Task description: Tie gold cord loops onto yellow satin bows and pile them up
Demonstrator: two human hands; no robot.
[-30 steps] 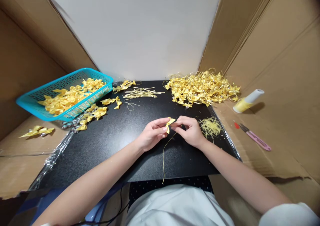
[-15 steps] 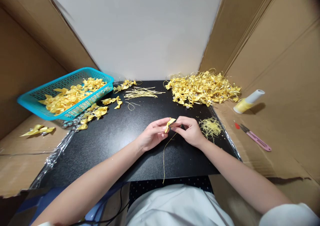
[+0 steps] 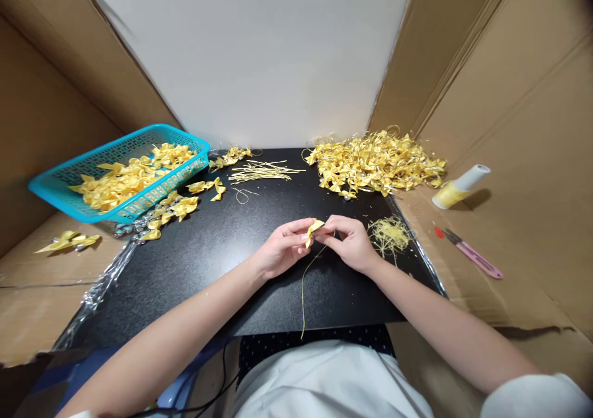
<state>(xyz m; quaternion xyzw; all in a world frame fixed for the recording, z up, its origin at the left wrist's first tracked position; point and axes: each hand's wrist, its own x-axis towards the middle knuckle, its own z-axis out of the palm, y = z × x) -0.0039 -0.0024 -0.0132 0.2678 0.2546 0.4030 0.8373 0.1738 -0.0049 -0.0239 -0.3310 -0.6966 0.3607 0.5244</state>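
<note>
Between the fingertips of my left hand (image 3: 288,246) is a yellow ribbon bow (image 3: 315,228), held above the black table. My right hand (image 3: 351,242) is closed in a pinch at the right side of the bow, its thumb and forefinger on the thin yellow cord (image 3: 304,285). From there the cord curves down and hangs toward the front edge of the table. The spot where cord and bow meet is partly hidden by the fingers.
A blue basket (image 3: 115,135) of yellow bows stands left, with loose bows (image 3: 184,207) beside it. Cut cords (image 3: 266,170) lie at the back. A heap of corded bows (image 3: 377,162), thread scraps (image 3: 390,236), a spool (image 3: 461,188) and pink thread snips (image 3: 477,259) are on the right.
Both hands stay in almost the same place. The bow has tilted slightly between the fingers, and the view has shifted a little.
</note>
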